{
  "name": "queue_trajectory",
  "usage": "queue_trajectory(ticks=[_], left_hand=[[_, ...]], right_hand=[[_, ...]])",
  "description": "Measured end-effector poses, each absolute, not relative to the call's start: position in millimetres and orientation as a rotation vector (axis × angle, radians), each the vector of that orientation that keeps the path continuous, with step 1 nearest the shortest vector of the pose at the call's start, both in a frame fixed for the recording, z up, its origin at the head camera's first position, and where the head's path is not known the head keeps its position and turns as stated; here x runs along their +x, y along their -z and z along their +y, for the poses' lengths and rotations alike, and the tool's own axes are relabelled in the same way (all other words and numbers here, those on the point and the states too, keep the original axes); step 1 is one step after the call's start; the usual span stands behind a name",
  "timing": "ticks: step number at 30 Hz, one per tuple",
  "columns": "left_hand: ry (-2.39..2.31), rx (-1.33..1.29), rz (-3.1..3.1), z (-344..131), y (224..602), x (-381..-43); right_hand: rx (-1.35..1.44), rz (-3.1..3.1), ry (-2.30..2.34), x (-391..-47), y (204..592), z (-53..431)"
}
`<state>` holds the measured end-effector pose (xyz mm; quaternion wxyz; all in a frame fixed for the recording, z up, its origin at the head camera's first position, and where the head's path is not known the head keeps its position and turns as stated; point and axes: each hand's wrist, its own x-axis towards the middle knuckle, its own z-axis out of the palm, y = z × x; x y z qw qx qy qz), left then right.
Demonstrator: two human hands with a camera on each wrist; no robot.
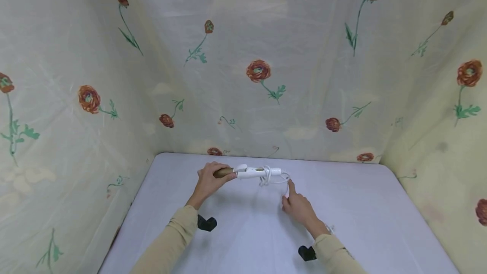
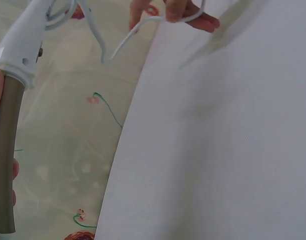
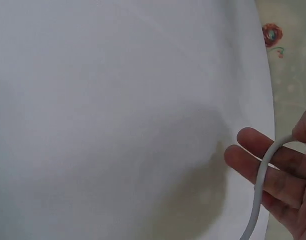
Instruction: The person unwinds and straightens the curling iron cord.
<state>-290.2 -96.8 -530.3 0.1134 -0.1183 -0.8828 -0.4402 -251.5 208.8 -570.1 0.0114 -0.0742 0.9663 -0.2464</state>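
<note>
In the head view a curling iron (image 1: 249,173) with a white handle and a brownish barrel is held level above the table. My left hand (image 1: 210,179) grips it by the barrel (image 2: 6,150); the left wrist view shows a thumb near the handle's collar. White cord (image 1: 266,176) is looped around the handle's right end. From there the cord runs to my right hand (image 1: 299,208), which holds it near the thumb with the index finger extended. Close up, the grey-looking cord (image 3: 260,185) crosses the loosely bent fingers (image 3: 242,160).
A white-covered table (image 1: 243,240) lies beneath both hands. Flower-printed cloth (image 1: 243,109) hangs behind it and on both sides. Dark heart-shaped pieces (image 1: 207,223) show beside each forearm. Near the right wrist a bit of white cord (image 1: 330,228) shows.
</note>
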Motion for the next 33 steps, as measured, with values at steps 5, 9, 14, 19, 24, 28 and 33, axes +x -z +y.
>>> queue_trajectory(ticks=[5, 9, 14, 19, 24, 28, 33], left_hand=[[1.292, -0.339, -2.570, -96.7, 529.7, -291.1], [1.264, -0.336, -2.567, -94.9, 530.9, -290.6], [1.204, -0.326, -2.579, -91.4, 533.4, -288.7], [1.201, -0.317, -2.575, -89.1, 533.3, -287.2], [1.178, -0.313, -2.591, -87.8, 532.7, -287.0], [1.145, -0.323, -2.585, -86.2, 533.3, -286.3], [1.121, -0.329, -2.568, -84.7, 533.3, -286.7]], right_hand=[[-0.239, 2.994, 0.731, -245.1, 574.1, 201.3], [-0.292, 3.013, 0.708, -242.4, 576.7, 196.0], [-0.278, 3.031, 0.733, -241.3, 578.0, 189.2], [-0.266, 3.054, 0.747, -242.4, 579.7, 185.4], [-0.349, 3.119, 0.687, -240.4, 583.3, 184.0], [-0.435, 3.169, 0.660, -239.3, 585.7, 180.7], [-0.603, 3.172, 0.656, -236.0, 588.3, 175.9]])
